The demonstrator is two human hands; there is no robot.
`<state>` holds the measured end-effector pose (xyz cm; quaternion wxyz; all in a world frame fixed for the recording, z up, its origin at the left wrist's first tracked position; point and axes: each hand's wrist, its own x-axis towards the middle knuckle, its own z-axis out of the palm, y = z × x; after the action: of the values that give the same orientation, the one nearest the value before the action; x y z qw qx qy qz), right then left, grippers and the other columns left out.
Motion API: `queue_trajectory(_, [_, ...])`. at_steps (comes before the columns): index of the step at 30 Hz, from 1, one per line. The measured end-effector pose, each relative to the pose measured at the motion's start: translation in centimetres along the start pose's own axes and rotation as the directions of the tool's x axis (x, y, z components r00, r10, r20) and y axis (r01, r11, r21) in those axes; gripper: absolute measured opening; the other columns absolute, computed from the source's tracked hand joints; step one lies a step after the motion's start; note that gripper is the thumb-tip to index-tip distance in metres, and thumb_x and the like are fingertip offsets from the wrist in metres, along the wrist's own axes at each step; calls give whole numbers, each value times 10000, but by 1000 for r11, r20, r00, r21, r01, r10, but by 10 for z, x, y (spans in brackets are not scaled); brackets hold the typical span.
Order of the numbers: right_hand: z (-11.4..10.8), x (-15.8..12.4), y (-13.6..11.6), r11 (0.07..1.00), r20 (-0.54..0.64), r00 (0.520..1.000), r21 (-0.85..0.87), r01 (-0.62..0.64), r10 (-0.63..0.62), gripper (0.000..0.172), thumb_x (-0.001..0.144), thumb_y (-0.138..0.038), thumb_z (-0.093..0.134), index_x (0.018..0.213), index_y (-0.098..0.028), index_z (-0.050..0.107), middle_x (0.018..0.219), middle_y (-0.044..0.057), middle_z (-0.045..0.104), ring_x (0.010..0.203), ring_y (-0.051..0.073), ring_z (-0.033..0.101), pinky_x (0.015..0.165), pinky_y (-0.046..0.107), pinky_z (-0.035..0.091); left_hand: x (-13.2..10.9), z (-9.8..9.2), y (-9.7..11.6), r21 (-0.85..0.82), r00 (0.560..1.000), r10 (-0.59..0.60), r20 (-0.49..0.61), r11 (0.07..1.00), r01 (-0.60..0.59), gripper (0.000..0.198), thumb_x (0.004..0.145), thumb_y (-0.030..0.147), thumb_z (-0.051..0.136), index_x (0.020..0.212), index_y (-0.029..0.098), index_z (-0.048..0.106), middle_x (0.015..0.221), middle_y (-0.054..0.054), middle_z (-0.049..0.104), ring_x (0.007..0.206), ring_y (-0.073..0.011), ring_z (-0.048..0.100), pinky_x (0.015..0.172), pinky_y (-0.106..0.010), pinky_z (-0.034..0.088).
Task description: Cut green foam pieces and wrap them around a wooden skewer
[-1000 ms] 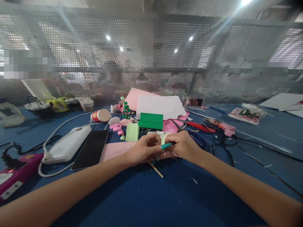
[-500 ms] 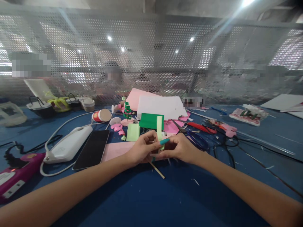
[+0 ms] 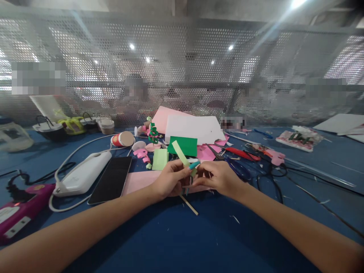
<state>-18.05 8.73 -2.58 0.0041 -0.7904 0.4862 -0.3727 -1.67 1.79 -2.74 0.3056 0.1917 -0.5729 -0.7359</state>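
Between my two hands is a narrow pale-green paper strip [image 3: 180, 152], its free end leaning up and to the left. My left hand [image 3: 171, 176] pinches the strip's lower part, and a long teal thumbnail lies across it. Close against it, my right hand [image 3: 217, 174] has its fingers bent together at the strip's lower end; what its fingertips hold is partly hidden. A thin wooden stick [image 3: 189, 205] pokes out below my left hand over the blue table. Under and behind the hands lies a pink paper sheet [image 3: 139, 182].
A dark phone [image 3: 112, 180], a white power bank [image 3: 85, 172] and a magenta power strip [image 3: 27, 208] lie left. Green paper [image 3: 184, 146] and white paper [image 3: 193, 129] sit behind my hands. Blue-handled scissors [image 3: 239, 168] and black cables [image 3: 273, 176] lie right.
The pale-green strip has tipped from upright to leaning left. My right fingers have shifted slightly at its lower end; my left hand has barely moved.
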Motion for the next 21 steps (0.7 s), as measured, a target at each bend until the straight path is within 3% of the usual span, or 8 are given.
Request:
queue_trajectory(3, [0, -1, -3, 995, -50, 998, -94, 35, -40, 397, 858, -503, 497, 697, -148, 573, 598, 21, 581, 505, 105, 492, 485, 223, 311, 1, -1, -1, -27, 1000, -8, 3, 1000, 8, 296, 577, 335, 781, 670, 115, 607, 557, 10, 579, 463, -72, 506, 424, -185, 353])
queue_trajectory(10, [-1, -2, -2, 879, -12, 956, -398, 263, -292, 434, 966, -392, 306, 713, -140, 553, 616, 59, 569, 563, 148, 501, 519, 268, 307, 2, 1, -2, -5, 1000, -12, 14, 1000, 12, 293, 614, 339, 757, 700, 111, 594, 524, 29, 535, 419, -49, 451, 402, -176, 313])
queue_trajectory(15, [-2, -2, 0, 825, 13, 944, -482, 295, -330, 390, 976, -309, 308, 718, -140, 546, 612, 54, 561, 566, 150, 504, 527, 272, 311, 3, 3, -2, -8, 1000, -6, 7, 1000, 6, 321, 603, 367, 759, 660, 121, 561, 480, 45, 495, 382, -41, 413, 369, -176, 259])
queue_trajectory(21, [-1, -3, -2, 835, 13, 945, -465, 295, -327, 388, 974, -294, 310, 723, -132, 558, 610, 62, 564, 561, 157, 505, 526, 278, 316, 3, 2, -3, 5, 1000, -5, -5, 1000, 5, 316, 602, 372, 755, 641, 131, 555, 457, 49, 476, 379, -44, 403, 359, -176, 248])
